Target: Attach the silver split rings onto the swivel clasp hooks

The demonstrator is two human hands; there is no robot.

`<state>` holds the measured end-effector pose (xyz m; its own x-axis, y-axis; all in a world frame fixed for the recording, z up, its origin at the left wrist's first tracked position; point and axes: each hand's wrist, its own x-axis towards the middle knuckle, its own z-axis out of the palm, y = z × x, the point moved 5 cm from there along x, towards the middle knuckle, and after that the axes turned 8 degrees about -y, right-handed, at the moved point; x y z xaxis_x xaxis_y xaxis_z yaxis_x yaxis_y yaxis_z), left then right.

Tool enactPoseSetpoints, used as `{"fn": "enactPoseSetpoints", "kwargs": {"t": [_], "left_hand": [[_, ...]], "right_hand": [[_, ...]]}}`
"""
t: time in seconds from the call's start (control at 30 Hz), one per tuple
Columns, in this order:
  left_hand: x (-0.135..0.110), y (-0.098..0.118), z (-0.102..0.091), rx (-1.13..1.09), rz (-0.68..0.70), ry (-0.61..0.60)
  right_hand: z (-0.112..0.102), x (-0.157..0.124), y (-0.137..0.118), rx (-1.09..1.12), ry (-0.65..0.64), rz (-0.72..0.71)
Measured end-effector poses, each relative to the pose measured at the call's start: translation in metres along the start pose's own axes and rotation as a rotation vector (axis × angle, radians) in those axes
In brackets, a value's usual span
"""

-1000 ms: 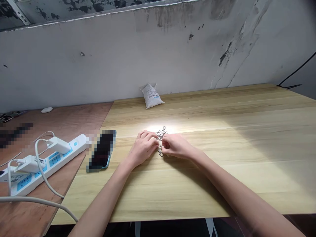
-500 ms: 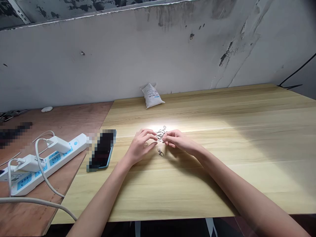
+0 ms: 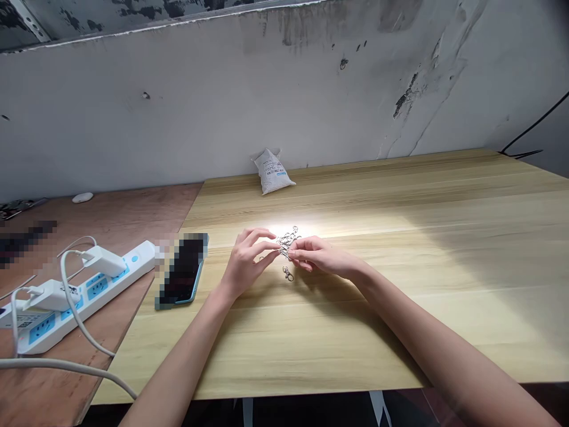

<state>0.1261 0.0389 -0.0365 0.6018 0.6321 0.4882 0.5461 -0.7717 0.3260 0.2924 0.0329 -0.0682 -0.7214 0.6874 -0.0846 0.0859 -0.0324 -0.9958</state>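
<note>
A tangle of small silver metal rings [image 3: 288, 240] lies on the pale wood table [image 3: 377, 332] in a bright patch of light, and its lower end runs in between my hands. My left hand [image 3: 246, 261] is at the tangle's left side, with its thumb and fingertips pinching at the rings. My right hand [image 3: 322, 258] comes in from the right, its fingertips on the rings. Just below them, a small swivel clasp [image 3: 288, 273] rests on the wood. Part of the tangle is hidden by my fingers.
A black phone in a blue case [image 3: 182, 273], partly pixelated, lies left of my hands. Beyond the table's left edge, a white power strip [image 3: 84, 302] with plugged-in chargers sits on a plywood table [image 3: 133, 207]. A white sack [image 3: 272, 173] stands against the wall.
Since the earliest frame, my hands have drawn slightly apart and the clasp below them has come into full view. My left hand has opened a little, and the rings stay between my fingertips.
</note>
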Motion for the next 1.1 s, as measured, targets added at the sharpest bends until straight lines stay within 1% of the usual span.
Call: {"fn": "enactPoseSetpoints", "kwargs": {"t": [0.17, 0.37, 0.47, 0.53, 0.63, 0.7, 0.77, 0.83, 0.93, 1.03, 1.1], "left_hand": [[0.000, 0.003, -0.001, 0.137, 0.039, -0.011], [0.001, 0.006, -0.002, 0.130, 0.009, -0.061], [0.001, 0.005, 0.000, 0.073, 0.007, -0.094], [0.001, 0.005, 0.004, -0.004, 0.022, -0.140], [0.001, 0.005, 0.008, -0.119, 0.027, -0.211], [0.001, 0.004, 0.007, -0.175, 0.008, -0.220], [0.001, 0.002, 0.006, -0.228, -0.024, -0.225], [0.001, 0.000, 0.006, -0.276, -0.057, -0.247], [0.000, -0.001, 0.006, -0.321, -0.089, -0.278], [0.000, -0.003, 0.006, -0.343, -0.125, -0.265], [0.000, -0.005, 0.007, -0.367, -0.159, -0.260]], "right_hand": [[-0.003, 0.001, 0.003, -0.040, 0.005, -0.002], [-0.010, 0.000, 0.002, -0.104, 0.069, -0.008], [-0.013, 0.000, 0.003, -0.138, 0.127, 0.023], [-0.013, 0.000, 0.004, -0.174, 0.154, 0.031], [-0.010, 0.002, 0.001, -0.281, 0.208, -0.020], [-0.008, 0.003, -0.002, -0.349, 0.260, -0.065], [-0.007, 0.003, -0.004, -0.361, 0.293, -0.084], [-0.006, 0.004, -0.004, -0.332, 0.287, -0.069], [-0.003, 0.004, -0.004, -0.273, 0.194, -0.033], [0.000, 0.002, -0.008, -0.292, 0.122, -0.080], [-0.001, 0.001, -0.010, -0.357, 0.145, -0.120]]}}
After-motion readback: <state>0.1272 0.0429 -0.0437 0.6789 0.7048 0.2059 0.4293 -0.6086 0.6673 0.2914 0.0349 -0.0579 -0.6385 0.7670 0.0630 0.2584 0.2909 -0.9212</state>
